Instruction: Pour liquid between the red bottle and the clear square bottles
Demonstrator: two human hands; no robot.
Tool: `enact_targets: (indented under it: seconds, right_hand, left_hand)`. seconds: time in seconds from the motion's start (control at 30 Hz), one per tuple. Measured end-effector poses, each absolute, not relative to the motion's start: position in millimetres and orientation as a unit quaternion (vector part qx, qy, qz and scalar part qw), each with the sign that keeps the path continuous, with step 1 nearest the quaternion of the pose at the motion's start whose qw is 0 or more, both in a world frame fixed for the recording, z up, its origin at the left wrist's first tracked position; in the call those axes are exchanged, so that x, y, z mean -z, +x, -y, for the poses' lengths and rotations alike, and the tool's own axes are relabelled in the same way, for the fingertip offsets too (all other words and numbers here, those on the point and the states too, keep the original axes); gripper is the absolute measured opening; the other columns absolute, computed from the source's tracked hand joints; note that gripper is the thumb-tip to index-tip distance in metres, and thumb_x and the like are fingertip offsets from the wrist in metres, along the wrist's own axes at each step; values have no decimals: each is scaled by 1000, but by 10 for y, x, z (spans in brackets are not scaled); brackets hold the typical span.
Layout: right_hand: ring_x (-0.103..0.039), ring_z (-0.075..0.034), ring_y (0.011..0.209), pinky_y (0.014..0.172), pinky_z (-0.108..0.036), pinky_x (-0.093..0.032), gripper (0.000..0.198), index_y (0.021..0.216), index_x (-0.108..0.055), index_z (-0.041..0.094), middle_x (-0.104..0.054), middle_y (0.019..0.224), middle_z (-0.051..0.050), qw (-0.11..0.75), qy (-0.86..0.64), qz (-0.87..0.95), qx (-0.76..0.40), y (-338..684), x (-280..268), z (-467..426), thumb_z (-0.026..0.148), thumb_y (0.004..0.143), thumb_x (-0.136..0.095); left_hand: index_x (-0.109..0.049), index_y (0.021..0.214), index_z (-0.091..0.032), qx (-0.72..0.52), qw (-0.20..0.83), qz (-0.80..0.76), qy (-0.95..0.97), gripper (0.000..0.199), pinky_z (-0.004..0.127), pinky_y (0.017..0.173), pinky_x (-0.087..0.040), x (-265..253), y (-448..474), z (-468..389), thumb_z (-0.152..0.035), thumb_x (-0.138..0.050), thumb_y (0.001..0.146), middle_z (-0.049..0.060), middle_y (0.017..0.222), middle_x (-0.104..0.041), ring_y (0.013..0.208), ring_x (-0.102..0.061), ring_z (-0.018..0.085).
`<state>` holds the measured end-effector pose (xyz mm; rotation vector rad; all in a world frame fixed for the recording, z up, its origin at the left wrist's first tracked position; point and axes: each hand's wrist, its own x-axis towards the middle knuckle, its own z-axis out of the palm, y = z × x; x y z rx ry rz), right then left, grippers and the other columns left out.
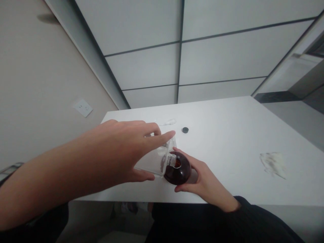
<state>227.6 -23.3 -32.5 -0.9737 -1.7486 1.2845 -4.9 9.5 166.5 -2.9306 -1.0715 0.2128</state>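
Observation:
My left hand [131, 145] is closed around a clear square-sided bottle [155, 161] and holds it tipped on its side. The bottle's threaded neck points right, at the mouth of a dark brown round bottle [180, 175]. Whether any liquid is running between the two, I cannot make out. From the right, the thumb and fingers of my right hand [204, 177] wrap round the brown bottle, whose top opening is uncapped. A small dark round cap [185, 130] lies on the table beyond both hands.
The white table [222, 135] stands against white panelled doors [146, 67]. A clear thin plastic piece [170, 122] lies left of the cap. Toward the right is a crumpled, see-through wrapper [272, 163]. The left wall carries a socket [84, 108].

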Motion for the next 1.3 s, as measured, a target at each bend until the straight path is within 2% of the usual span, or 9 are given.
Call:
enact_targets:
  seconds: [0.3,0.57,0.97,1.17,1.3]
  right_hand:
    - [-51,-37,149,125,-57,-39,102,158,-51,27,-57,158,-12,372,-378,681,-505,2277,346,229,45,69,-97]
    - [-53,-37,147,126,-59,-36,104,158,-51,28,-59,156,-12,378,-382,680,-499,2274,375,230,45,67,-98]
    - [-52,-37,148,125,-57,-39,104,158,-51,28,-58,157,-12,382,-382,679,-498,2271,374,224,43,67,-98]
    - [-53,-37,148,125,-58,-38,104,158,-51,28,-58,157,-12,379,-383,679,-498,2276,371,232,44,67,-98]
    - [-52,-36,148,126,-58,-37,104,158,-51,28,-59,157,-11,376,-385,680,-499,2277,364,232,44,67,-98]
  left_hand:
    - [-49,154,-32,-91,55,328,-939,83,32,78,-59,-1680,-8,-88,-40,-87,80,8,130,-75,101,-75,26]
    - [-49,154,-33,-93,65,325,-939,87,33,78,-59,-1666,-17,-99,-42,-89,78,7,130,-75,102,-76,27]
    - [-58,145,-29,-99,69,320,-940,71,33,76,-60,-1722,52,-101,-38,-86,80,7,123,-77,95,-75,26]
    - [-66,135,-31,-64,45,314,-946,42,30,80,-58,-1742,77,-112,-28,-66,94,4,113,-77,89,-73,21]
    - [-67,132,-31,-51,48,299,-952,42,29,76,-57,-1754,64,-113,-20,-58,93,4,109,-78,81,-71,18]
